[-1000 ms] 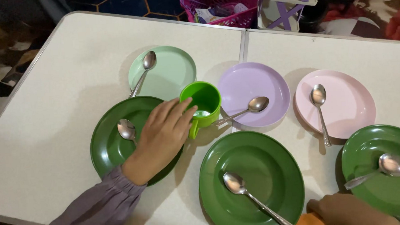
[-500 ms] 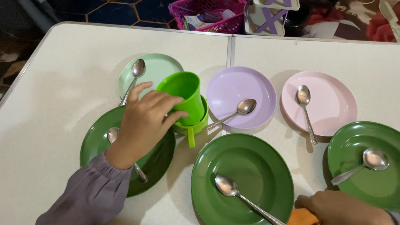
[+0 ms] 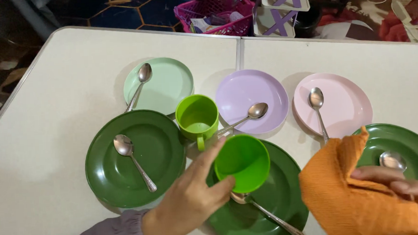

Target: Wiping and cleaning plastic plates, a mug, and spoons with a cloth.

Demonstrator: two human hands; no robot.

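Observation:
My left hand [image 3: 194, 199] grips a bright green cup [image 3: 242, 162] by its side, tilted with the mouth toward me, above the middle dark green plate [image 3: 280, 195]. A second bright green cup [image 3: 197, 118] with a handle stands upright on the table among the plates. An orange cloth [image 3: 351, 196] is held up by my right hand [image 3: 403, 186] at the lower right, in front of the right dark green plate [image 3: 401, 143]. The spoon [image 3: 271, 216] on the middle plate lies partly under the lifted cup.
A dark green plate [image 3: 161, 156] with a spoon [image 3: 132, 159] lies at left. Behind are a mint plate [image 3: 166, 84], a lilac plate [image 3: 245, 89] and a pink plate [image 3: 344, 108], each with a spoon. A pink basket [image 3: 215, 10] and a purple-and-white rack [image 3: 284, 8] stand beyond the white table [image 3: 54, 82].
My left hand lifted the inner green cup out of the handled one and carried it toward me over the middle plate. My right hand raised the orange cloth.

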